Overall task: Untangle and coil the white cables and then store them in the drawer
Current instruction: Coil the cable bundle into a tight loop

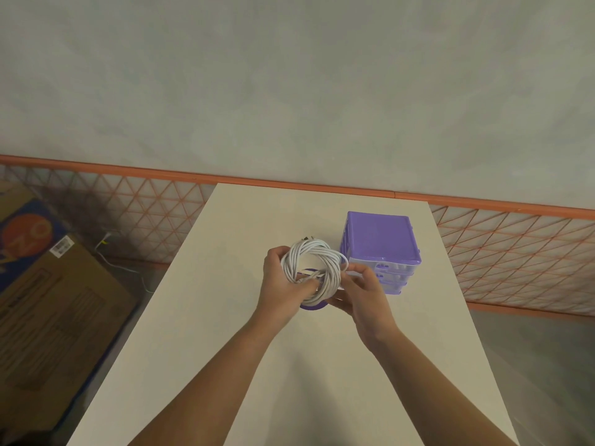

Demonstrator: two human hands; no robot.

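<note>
A coil of white cable (318, 252) is held up above the middle of the white table (206, 317). My left hand (280, 284) grips the coil's left and lower side, fingers curled through the ring. My right hand (360, 294) holds the coil's right side, fingers pinching the strands. A plug end sticks out at the coil's top left. Under my hands a purple drawer (311, 306) lies on the table, mostly hidden. The purple drawer unit (381, 239) stands just right of the coil.
A cardboard box (54, 304) sits on the floor to the left of the table, with a loose white cable (122, 268) beside it. An orange mesh fence (515, 249) runs behind the table below a grey wall.
</note>
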